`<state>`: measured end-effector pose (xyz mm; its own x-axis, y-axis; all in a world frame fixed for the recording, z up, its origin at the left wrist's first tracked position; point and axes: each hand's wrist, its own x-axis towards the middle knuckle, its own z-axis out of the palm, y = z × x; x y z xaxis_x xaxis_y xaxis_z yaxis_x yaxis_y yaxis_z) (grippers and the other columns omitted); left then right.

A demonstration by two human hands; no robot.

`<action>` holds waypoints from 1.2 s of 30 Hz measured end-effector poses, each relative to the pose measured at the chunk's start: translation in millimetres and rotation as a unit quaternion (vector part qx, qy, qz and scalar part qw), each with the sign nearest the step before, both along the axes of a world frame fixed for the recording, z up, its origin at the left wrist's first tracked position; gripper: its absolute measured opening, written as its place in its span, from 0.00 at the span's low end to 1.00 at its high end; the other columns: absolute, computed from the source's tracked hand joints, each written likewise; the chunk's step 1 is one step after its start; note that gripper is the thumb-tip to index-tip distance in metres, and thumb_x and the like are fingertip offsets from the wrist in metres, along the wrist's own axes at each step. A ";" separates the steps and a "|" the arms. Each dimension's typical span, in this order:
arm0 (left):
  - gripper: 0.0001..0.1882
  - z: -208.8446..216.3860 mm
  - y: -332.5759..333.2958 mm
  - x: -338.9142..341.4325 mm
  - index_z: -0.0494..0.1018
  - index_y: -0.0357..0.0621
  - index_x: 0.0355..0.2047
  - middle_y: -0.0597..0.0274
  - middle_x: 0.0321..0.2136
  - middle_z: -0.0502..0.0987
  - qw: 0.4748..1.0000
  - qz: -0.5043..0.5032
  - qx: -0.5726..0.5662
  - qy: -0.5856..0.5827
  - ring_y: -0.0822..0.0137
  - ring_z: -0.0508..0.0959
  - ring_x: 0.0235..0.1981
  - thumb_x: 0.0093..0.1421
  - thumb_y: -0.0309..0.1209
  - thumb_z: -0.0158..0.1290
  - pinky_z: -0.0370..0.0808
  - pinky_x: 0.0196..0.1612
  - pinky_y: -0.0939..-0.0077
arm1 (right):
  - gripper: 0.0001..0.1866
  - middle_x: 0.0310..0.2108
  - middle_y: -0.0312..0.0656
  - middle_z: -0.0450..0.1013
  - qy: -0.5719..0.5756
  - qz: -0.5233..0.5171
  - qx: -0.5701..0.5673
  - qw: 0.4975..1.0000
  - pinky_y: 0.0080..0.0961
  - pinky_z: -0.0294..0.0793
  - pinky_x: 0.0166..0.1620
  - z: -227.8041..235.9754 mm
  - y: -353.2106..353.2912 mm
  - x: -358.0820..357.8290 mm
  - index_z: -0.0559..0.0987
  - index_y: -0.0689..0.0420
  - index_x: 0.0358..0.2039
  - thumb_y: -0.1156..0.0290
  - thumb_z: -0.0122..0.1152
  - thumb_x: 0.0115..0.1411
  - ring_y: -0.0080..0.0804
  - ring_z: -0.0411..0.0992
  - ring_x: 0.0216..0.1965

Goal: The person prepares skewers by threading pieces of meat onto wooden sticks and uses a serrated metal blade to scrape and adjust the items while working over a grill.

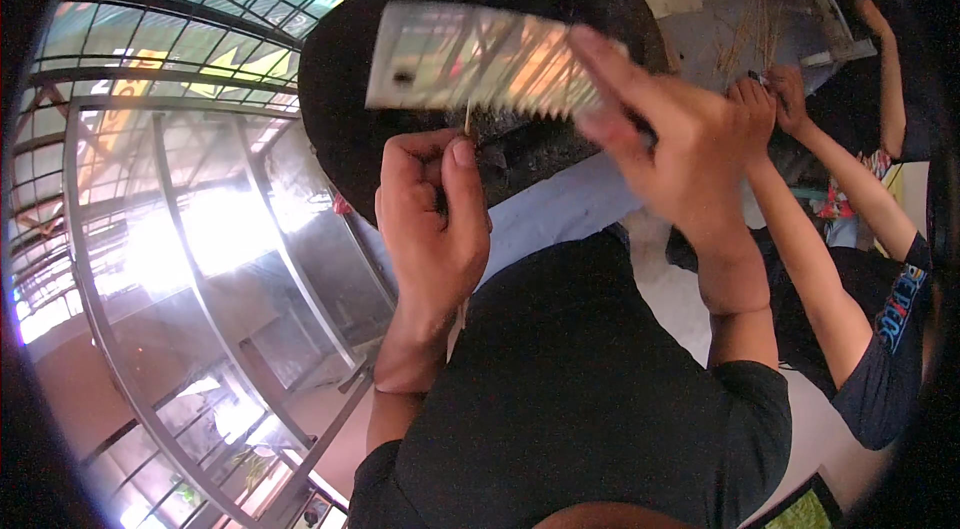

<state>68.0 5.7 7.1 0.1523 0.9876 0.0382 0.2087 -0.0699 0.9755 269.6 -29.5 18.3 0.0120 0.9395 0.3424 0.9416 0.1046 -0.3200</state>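
My right hand (680, 134), smeared by motion, is closed around the handle end of a cleaver (470, 54). Its wide, shiny rectangular blade has a small hole near the left corner and is held out level to the left. Just below the blade, my left hand (440, 194) pinches a thin pale stick (467, 119) between thumb and finger. The stick's upper end reaches the blade's lower edge; I cannot tell whether they touch. Beneath both hands lies a large, dark, rounded surface (340, 129) with small scraps on it.
At the right, a co-worker's hands (770, 99) work close to my right arm, near several thin sticks (745, 34) on a grey table. Another person's arm (890, 79) is beyond. A metal-framed glass case (180, 229) stands on my left, and wire grilles (200, 19) rise behind it.
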 end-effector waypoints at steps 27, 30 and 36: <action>0.09 9.1 47.6 -12.6 0.63 0.40 0.48 0.55 0.47 0.71 0.803 -0.166 -0.072 -0.568 0.53 0.73 0.54 0.69 0.25 0.40 0.72 0.59 0.52 | 0.19 0.18 0.30 0.69 0.583 0.079 -0.019 0.808 0.12 0.57 0.23 -16.1 -9.7 6.9 0.76 0.58 0.28 0.52 0.61 0.59 0.11 0.61 0.19; 0.09 11.2 43.4 -9.1 0.63 0.41 0.48 0.55 0.47 0.71 0.809 -0.151 -0.063 -0.565 0.51 0.71 0.56 0.69 0.25 0.39 0.70 0.61 0.49 | 0.12 0.20 0.30 0.71 0.538 0.036 0.031 0.842 0.13 0.63 0.28 -9.7 -2.5 -5.6 0.78 0.58 0.27 0.64 0.69 0.53 0.13 0.65 0.23; 0.09 8.3 38.5 -10.3 0.64 0.43 0.48 0.55 0.46 0.72 0.812 -0.151 -0.066 -0.560 0.52 0.72 0.56 0.68 0.26 0.41 0.70 0.61 0.50 | 0.13 0.25 0.37 0.75 0.493 0.039 -0.020 0.869 0.18 0.70 0.33 -11.9 -4.6 4.3 0.76 0.61 0.30 0.68 0.71 0.51 0.19 0.71 0.28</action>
<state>57.6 44.3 15.4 0.3313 0.9181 0.2176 -0.8212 0.1670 0.5457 274.0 -34.0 6.4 0.2158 0.9617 0.1690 0.1988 0.1262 -0.9719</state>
